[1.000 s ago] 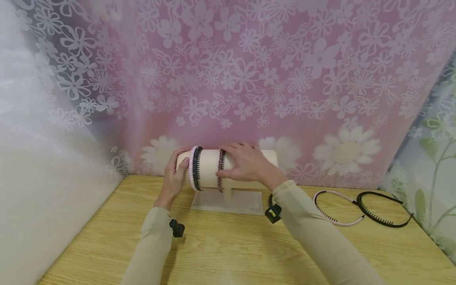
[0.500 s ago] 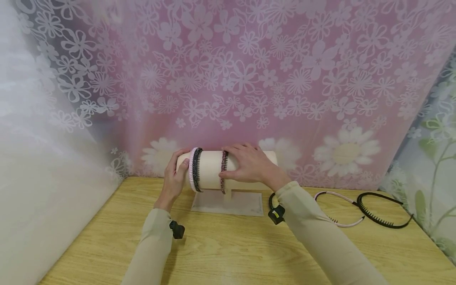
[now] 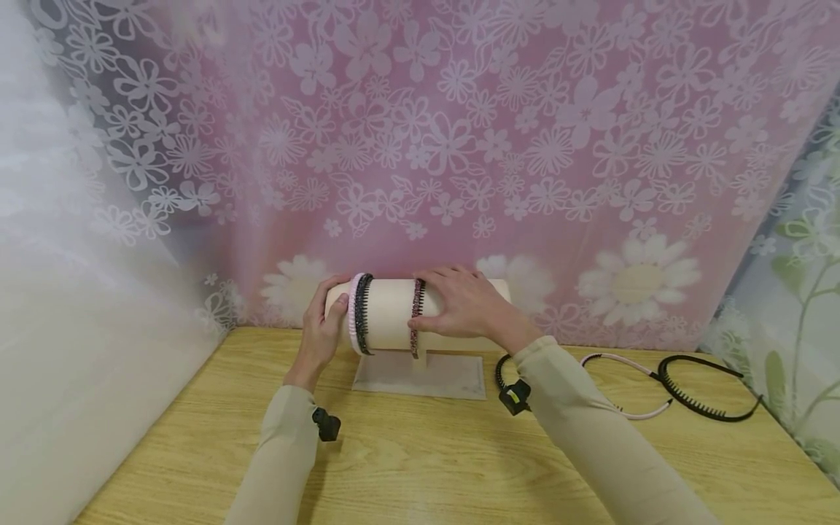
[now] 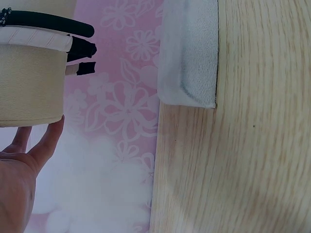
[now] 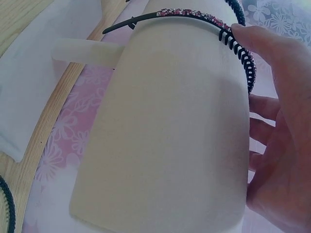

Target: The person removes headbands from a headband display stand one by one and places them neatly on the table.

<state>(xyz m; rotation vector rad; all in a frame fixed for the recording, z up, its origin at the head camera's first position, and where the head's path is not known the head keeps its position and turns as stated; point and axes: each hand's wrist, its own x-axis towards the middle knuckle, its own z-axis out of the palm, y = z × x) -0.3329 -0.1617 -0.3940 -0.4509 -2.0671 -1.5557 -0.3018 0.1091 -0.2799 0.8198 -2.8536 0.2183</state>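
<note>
A cream cylindrical headband stand (image 3: 389,313) lies sideways on a short post over a flat base (image 3: 453,378). My left hand (image 3: 318,332) grips its left end, thumb in front and fingers over the top. Beside that thumb sit a pale pink headband (image 3: 354,324) and a dark glittery headband (image 3: 362,310) with teeth. Near the middle, my right hand (image 3: 462,302) holds a pink-and-black rhinestone headband (image 5: 194,14), its thumb at the band and its fingers reaching behind the cylinder. In the right wrist view, this band's black tip (image 5: 114,27) stands away from the cylinder.
Right of the stand on the wooden table (image 3: 407,452) lie a pink headband (image 3: 646,414) and a black toothed headband (image 3: 705,410). Another dark headband (image 3: 500,373) is partly hidden behind the right wrist's camera (image 3: 515,397). A pink floral curtain (image 3: 446,146) hangs directly behind.
My right hand and the rhinestone headband have shifted a little to the right along the cylinder. The left hand keeps its place at the left end.
</note>
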